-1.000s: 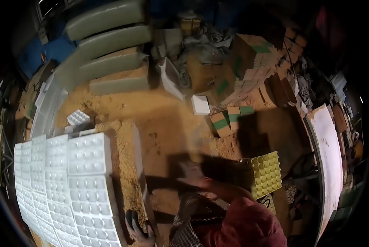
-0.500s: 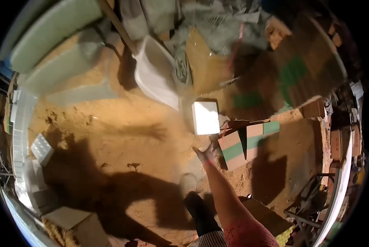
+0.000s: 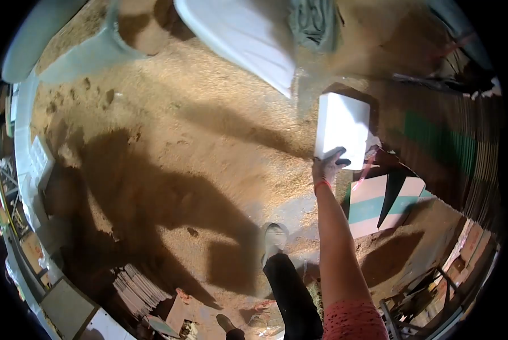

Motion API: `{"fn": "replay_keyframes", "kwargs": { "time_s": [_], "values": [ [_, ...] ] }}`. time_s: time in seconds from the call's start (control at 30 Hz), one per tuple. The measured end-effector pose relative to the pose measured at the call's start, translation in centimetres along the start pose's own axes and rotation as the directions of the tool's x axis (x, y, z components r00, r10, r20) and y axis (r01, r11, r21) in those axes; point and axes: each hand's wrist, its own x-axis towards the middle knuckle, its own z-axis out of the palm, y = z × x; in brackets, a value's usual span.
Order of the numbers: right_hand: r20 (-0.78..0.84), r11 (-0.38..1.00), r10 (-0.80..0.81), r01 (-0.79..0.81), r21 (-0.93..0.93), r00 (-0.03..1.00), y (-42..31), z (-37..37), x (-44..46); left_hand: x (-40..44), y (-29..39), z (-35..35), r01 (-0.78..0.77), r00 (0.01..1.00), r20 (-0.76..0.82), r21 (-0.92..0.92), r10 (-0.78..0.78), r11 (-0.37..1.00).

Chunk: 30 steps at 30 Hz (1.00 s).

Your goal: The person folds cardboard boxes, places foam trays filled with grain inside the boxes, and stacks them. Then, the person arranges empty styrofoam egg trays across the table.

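Observation:
My right hand (image 3: 329,165) reaches forward from a red patterned sleeve, with a red band at the wrist. It grips the near left corner of a white rectangular block (image 3: 344,127), which looks like foam or a box. Dark fingertips lie over the block's bright top face, and the thumb is hard to make out. Whether the block is raised off what is under it, I cannot tell. Just right of the hand is a pink-and-green striped cardboard piece (image 3: 367,207) with a dark gap in it. My left hand is out of view.
Sawdust-like material covers the floor (image 3: 208,164). A large white scoop-shaped object (image 3: 248,39) lies ahead. Stacked cardboard sheets (image 3: 458,147) stand at the right, and more sheets (image 3: 138,289) lie lower left. A white studded tray (image 3: 40,161) leans at the left. A metal frame (image 3: 398,320) stands lower right.
My right hand has gone from near the white block to gripping its near corner. The view has tilted down and shifted, so the block appears larger and farther right.

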Motion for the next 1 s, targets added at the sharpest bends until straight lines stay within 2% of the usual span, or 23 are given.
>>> {"fn": "replay_keyframes", "kwargs": {
  "time_s": [0.03,0.1,0.13,0.2,0.23,0.27,0.3,0.33,0.37,0.4,0.47,0.57,0.6,0.67,0.73,0.77,0.83,0.87,0.9,0.93,1.0],
  "values": [
    [-0.100,0.963,-0.262,0.253,-0.096,0.960,3.7,2.2,1.4,-0.4,-0.9,-0.4,0.023,1.000,-0.002,-0.006,-0.023,1.000],
    [-0.035,0.931,-0.312,0.313,0.187,0.949,5.3,0.6,-0.2,-1.6,-2.7,-1.5,0.077,0.997,-0.003,-0.011,-0.077,0.997],
    [-0.029,0.867,-0.347,0.333,0.371,0.937,6.6,-0.9,-1.8,-2.6,-3.6,-2.1,0.105,0.994,-0.001,-0.020,-0.105,0.994],
    [0.005,0.723,-0.397,0.309,0.618,0.918,8.5,-4.8,-5.9,-4.4,-5.2,-3.1,0.165,0.986,-0.002,-0.062,-0.166,0.984],
    [0.043,0.797,-0.478,0.413,0.440,0.877,8.6,-7.9,-9.1,-5.3,-6.1,-3.2,0.195,0.980,-0.012,-0.108,-0.197,0.975],
    [0.073,0.742,-0.559,0.460,0.487,0.826,11.7,-8.5,-9.9,-6.1,-6.8,-3.1,0.230,0.972,-0.016,-0.149,-0.235,0.962],
    [0.118,0.763,-0.573,0.474,0.440,0.811,13.0,-10.4,-12.6,-6.5,-7.3,-3.0,0.273,0.961,0.004,-0.149,-0.276,0.950],
    [0.203,0.761,-0.549,0.385,0.522,0.810,14.1,-11.6,-15.3,-5.7,-6.8,-4.7,0.231,0.963,0.146,-0.010,-0.227,0.973],
    [0.312,0.774,-0.568,0.366,0.517,0.761,15.1,-13.3,-17.7,-5.3,-6.1,-5.4,0.277,0.916,0.254,0.160,-0.311,0.947],
    [0.386,0.827,-0.560,0.466,0.315,0.733,8.3,-19.4,-26.2,-5.5,-7.0,-5.2,0.284,0.906,0.290,0.127,-0.310,0.950],
    [0.490,0.772,-0.634,0.529,0.353,0.598,4.7,-23.0,-33.9,-5.2,-7.2,-5.7,0.131,0.978,0.150,0.105,-0.146,0.986],
    [0.606,0.697,-0.700,0.544,0.468,0.376,-0.1,-25.2,-41.8,-5.5,-8.3,-4.7,0.106,0.994,0.043,-0.095,-0.102,0.990],
    [0.636,0.681,-0.707,0.542,0.492,0.310,-1.6,-25.9,-44.6,-5.2,-8.5,-6.7,0.117,0.986,0.137,-0.176,-0.093,0.977],
    [0.675,0.654,-0.715,0.513,0.556,0.180,-3.8,-27.4,-50.1,-5.9,-9.6,-8.5,0.064,0.998,0.043,-0.257,-0.054,0.964],
    [0.711,0.654,-0.701,0.446,0.611,0.056,-4.6,-28.7,-56.3,-8.2,-11.5,-13.2,0.101,0.990,-0.032,-0.512,-0.137,0.853],
    [0.726,0.666,-0.688,0.396,0.632,-0.002,-4.4,-29.2,-59.4,-10.7,-13.7,-15.2,0.126,0.981,-0.060,-0.525,-0.185,0.842],
    [0.756,0.712,-0.644,0.269,0.648,-0.117,-3.1,-30.0,-65.4,-16.1,-18.1,-18.1,0.110,0.961,-0.061,-0.810,-0.269,0.576],
    [0.771,0.746,-0.612,0.197,0.637,-0.177,-1.8,-30.1,-68.1,-19.5,-21.5,-18.6,0.121,0.953,-0.062,-0.821,-0.297,0.558],
    [0.783,0.781,-0.569,0.132,0.610,-0.251,-0.5,-30.4,-70.8,-23.6,-25.9,-19.5,0.043,0.966,0.002,-0.988,-0.259,0.150],
    [0.791,0.822,-0.515,0.070,0.565,-0.330,0.7,-30.4,-73.0,-26.8,-29.3,-20.3,-0.025,0.982,0.029,-0.958,-0.185,-0.285],
    [0.782,0.904,-0.384,-0.026,0.427,-0.491,2.6,-29.7,-76.4,-30.6,-32.8,-22.5,0.018,0.979,0.109,-0.884,-0.170,-0.468]
  ]
}}
